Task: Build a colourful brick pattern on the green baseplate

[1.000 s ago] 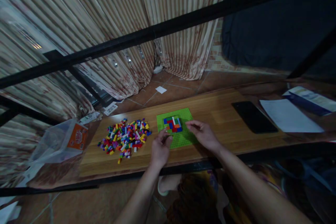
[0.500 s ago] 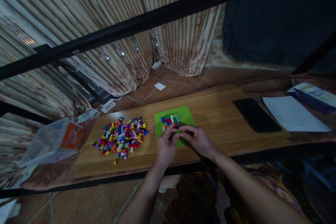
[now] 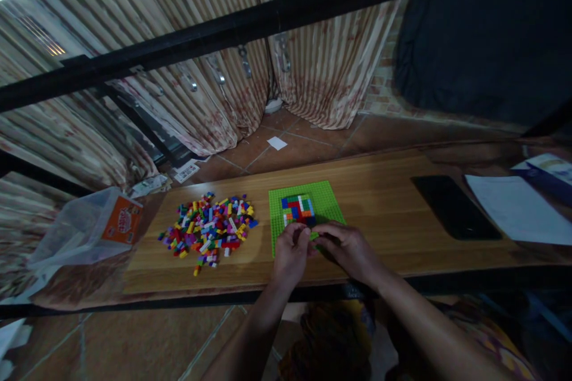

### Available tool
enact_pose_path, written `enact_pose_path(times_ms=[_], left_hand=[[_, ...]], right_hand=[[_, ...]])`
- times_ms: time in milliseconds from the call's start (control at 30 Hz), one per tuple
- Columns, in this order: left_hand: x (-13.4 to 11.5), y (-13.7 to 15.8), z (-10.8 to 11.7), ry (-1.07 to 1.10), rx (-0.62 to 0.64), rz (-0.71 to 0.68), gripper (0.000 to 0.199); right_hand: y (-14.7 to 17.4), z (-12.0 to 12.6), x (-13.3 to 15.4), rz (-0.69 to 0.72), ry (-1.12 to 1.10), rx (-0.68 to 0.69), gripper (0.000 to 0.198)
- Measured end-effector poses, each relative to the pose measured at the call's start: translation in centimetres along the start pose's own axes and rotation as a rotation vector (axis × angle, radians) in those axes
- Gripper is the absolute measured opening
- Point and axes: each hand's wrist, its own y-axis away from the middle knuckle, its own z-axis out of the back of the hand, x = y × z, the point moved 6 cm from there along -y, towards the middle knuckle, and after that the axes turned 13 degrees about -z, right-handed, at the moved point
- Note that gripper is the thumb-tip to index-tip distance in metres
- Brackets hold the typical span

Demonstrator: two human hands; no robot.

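Over the near part of the green studded baseplate [image 3: 328, 199], my left hand [image 3: 291, 253] and my right hand [image 3: 351, 250] meet at the fingertips. Between them shows a sliver of a small lime-green toy brick [image 3: 314, 234], pinched from both sides and mostly covered by fingers. Just beyond the fingertips, a flat patch of joined bricks [image 3: 297, 207] in blue, red, green, white and orange sits on the plate. My hands partly hide its near edge.
A loose heap of many-coloured bricks [image 3: 212, 226] lies left of the plate on the wooden board [image 3: 375, 190]. Farther left stands a clear plastic box [image 3: 80, 229] with an orange label. A black tablet-like slab [image 3: 456, 205] and white paper [image 3: 518, 208] lie to the right.
The brick has been turned between my fingers; its dark hollow-looking side faced up before, and now a lime-green edge shows. My hands have come slightly nearer, uncovering more of the joined bricks. The view has shifted slightly.
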Motion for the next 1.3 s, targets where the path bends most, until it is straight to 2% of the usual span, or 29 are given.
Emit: enact_pose_path(times_ms=[67,200,300,433,667,867,1100,1300], left_hand=[[-0.1,0.0,0.6,-0.055,-0.013,-0.040,0.026],[-1.1,-0.1,2.9,-0.291,-0.116,-0.236,0.025],[-1.8,-0.4,4.3,-0.438,-0.178,-0.338,0.024],[-2.5,-1.4,4.7,-0.578,-0.185,-0.405,0.027],[-2.2,-4.1,3.2,-0.700,-0.133,-0.323,0.053],[-2.0,-4.7,2.1,-0.754,-0.125,-0.229,0.072],[-1.9,-5.3,2.0,-0.786,-0.110,-0.147,0.078],[-1.8,-5.8,1.8,-0.803,-0.091,-0.085,0.079]], right_hand=[[-0.5,0.3,-0.6,-0.037,0.003,-0.058,0.017],[-2.0,0.7,-1.5,-0.069,-0.006,-0.177,0.016],[-3.0,0.2,-1.9,-0.059,0.030,-0.173,0.016],[-3.6,-0.3,-2.2,-0.065,0.095,-0.151,0.018],[-3.4,-0.5,-2.3,-0.097,0.103,-0.157,0.019],[-3.5,-0.6,-2.5,-0.120,0.116,-0.170,0.024],[-3.7,-0.1,-2.9,-0.238,0.024,-0.131,0.030],[-3.9,0.0,-3.1,-0.266,0.018,-0.151,0.028]])
